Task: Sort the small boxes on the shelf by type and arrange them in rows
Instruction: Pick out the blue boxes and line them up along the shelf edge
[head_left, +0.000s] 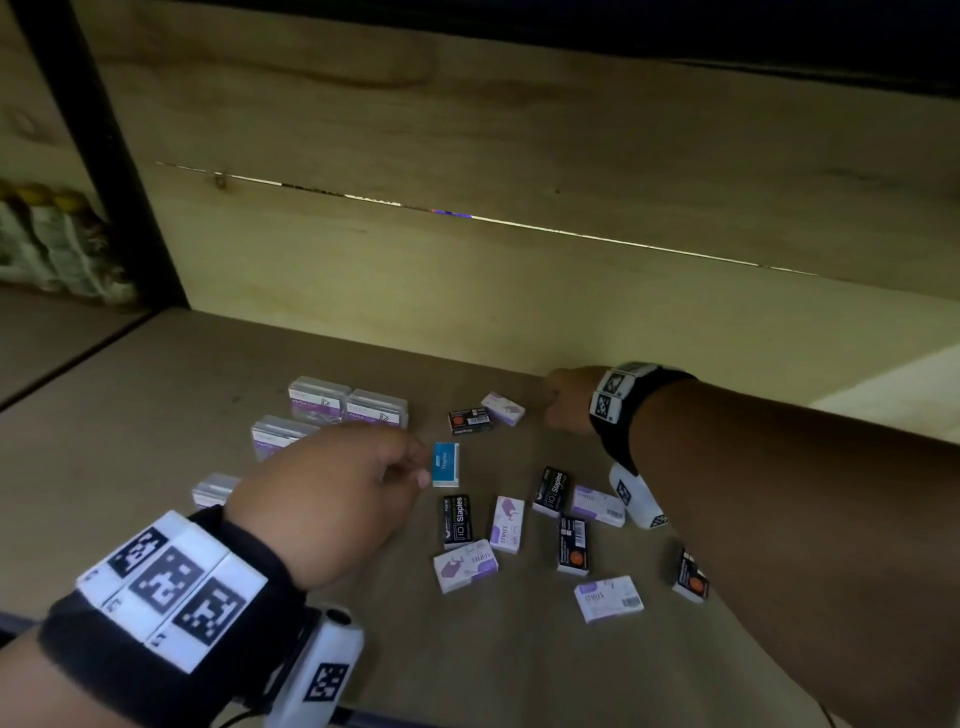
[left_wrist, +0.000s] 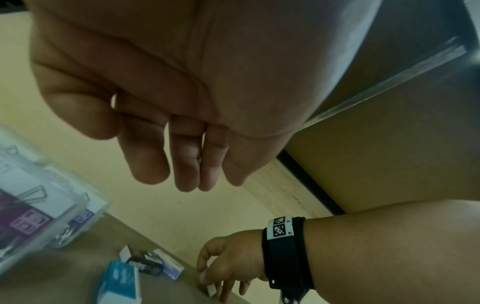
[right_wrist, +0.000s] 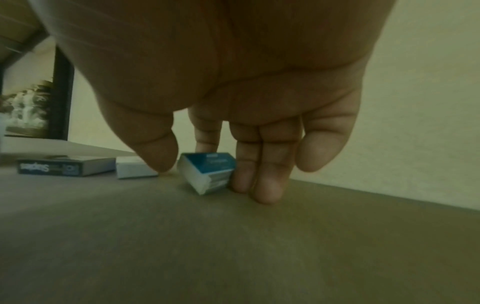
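**Two blue boxes, one by each hand**

The shelf (head_left: 156, 395) fills the lower half of the head view. Left of centre sit four clear paper-clip boxes (head_left: 318, 399). Scattered at centre and lower right lie six purple-white staple boxes (head_left: 465, 565) and five black staple boxes (head_left: 457, 521). The left hand (head_left: 332, 499), fingers loosely curled and holding nothing, hovers just left of a blue staple box (head_left: 445, 464). The right hand (right_wrist: 233, 102) reaches down at centre right, fingers against a second blue box (right_wrist: 207, 172) (tilted on its edge), thumb just clear.
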